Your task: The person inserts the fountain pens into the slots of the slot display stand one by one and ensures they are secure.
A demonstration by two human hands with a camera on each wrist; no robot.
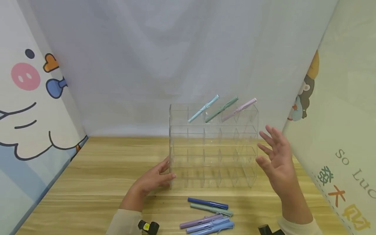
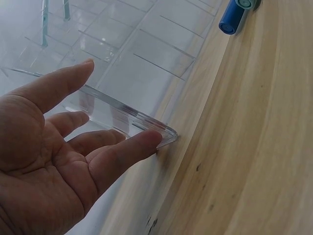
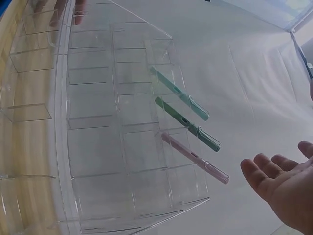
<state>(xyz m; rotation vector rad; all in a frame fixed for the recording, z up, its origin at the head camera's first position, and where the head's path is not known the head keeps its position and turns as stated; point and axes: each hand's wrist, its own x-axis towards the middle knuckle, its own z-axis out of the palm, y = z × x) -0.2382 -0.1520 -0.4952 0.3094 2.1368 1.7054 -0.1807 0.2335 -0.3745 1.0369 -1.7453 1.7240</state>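
Note:
A clear acrylic pen rack [image 1: 212,129] with rows of small compartments stands upright on the table. Three pens lean in its top row: a light blue pen [image 1: 204,108], a green pen [image 1: 221,110] and a pale pink pen [image 1: 240,109]. At the rack's lower left side, my left hand [image 1: 152,179] touches the side panel with loosely extended fingers; the wrist view shows its palm [image 2: 54,171]. My right hand [image 1: 277,160] is raised beside the rack's right side, fingers spread, holding nothing. In the right wrist view that hand [image 3: 288,181] is apart from the pens.
Several pens lie on the wooden table [image 1: 97,182] in front of the rack: a dark blue pen [image 1: 208,203], a pale green pen [image 1: 211,209], a purple pen [image 1: 201,221] and light blue ones [image 1: 212,227]. A white curtain [image 1: 132,65] hangs behind; printed panels flank both sides.

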